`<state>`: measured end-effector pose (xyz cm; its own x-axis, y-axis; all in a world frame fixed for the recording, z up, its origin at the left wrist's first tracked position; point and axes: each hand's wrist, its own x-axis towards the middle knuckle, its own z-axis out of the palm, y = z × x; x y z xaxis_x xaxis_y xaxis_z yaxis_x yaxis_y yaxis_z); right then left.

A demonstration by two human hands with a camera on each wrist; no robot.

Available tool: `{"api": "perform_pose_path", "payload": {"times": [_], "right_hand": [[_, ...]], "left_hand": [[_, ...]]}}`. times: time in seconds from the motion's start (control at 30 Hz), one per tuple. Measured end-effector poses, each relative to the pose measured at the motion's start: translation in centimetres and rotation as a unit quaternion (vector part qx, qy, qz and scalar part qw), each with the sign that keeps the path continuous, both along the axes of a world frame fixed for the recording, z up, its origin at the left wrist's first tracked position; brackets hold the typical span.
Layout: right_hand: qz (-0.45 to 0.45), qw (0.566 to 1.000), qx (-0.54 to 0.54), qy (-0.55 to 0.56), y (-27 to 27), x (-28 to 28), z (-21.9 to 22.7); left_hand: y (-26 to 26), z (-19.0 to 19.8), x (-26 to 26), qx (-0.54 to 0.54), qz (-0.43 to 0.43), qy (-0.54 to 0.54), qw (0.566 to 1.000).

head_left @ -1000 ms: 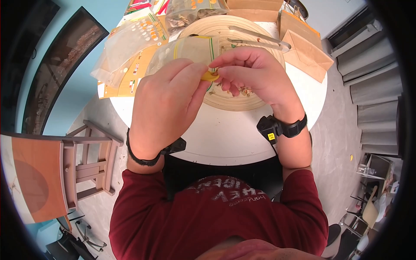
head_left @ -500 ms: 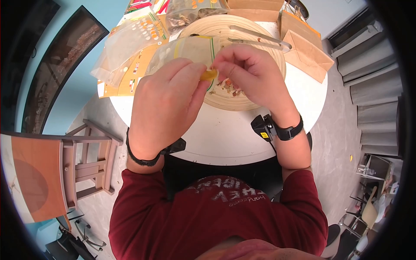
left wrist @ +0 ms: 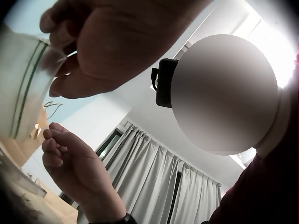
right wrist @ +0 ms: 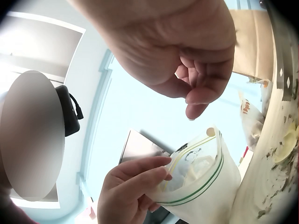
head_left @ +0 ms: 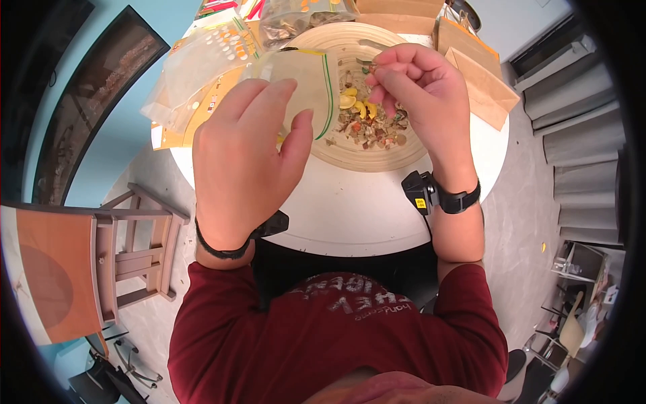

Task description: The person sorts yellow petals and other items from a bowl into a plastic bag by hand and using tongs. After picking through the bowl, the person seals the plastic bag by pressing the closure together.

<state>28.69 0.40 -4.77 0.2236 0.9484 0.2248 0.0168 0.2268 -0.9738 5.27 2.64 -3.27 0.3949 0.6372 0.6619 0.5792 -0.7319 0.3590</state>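
Observation:
My left hand (head_left: 249,155) grips the rim of an upright translucent zip bag (head_left: 296,87) with a green line along its top. In the right wrist view, the left fingers (right wrist: 135,186) pinch the edge of the bag (right wrist: 210,196), whose mouth gapes. To the right, above a round woven tray (head_left: 336,158), my right hand (head_left: 427,94) has curled fingers with thumb and index tips close together; no object shows between them. Yellow pieces (head_left: 348,101) and brownish dried scraps (head_left: 383,135) lie in the tray.
Metal tongs (right wrist: 284,51) lie across the tray, mostly behind the right hand in the head view. Brown paper bags (head_left: 481,87) stand at the back right. Another translucent bag with orange dots (head_left: 195,67) and a filled bag (head_left: 289,27) are at the back left.
The hands have moved apart, the right one toward the back right. The yellow piece that was between them no longer shows there, and the left thumb and fingers have spread.

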Motion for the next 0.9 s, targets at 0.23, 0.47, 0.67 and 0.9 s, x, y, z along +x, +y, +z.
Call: {"api": "perform_pose_path", "payload": {"times": [0.23,0.47,0.67,0.9], "right_hand": [[0.047,0.999,-0.008,-0.018,-0.6,-0.7,-0.1],[0.085,0.994,0.029,-0.063,-1.8,-2.3,0.3],[0.100,0.990,0.046,-0.084,-2.0,-2.6,0.0],[0.093,0.988,0.050,-0.112,-2.0,-2.6,-0.2]], "left_hand": [[-0.2,0.0,0.2,-0.009,-0.054,0.003,0.998],[-0.4,-0.3,0.8,-0.022,-0.104,-0.008,0.994],[-0.1,-0.6,1.0,-0.023,-0.138,-0.006,0.990],[0.0,-0.7,1.1,-0.023,-0.148,-0.020,0.989]]}}
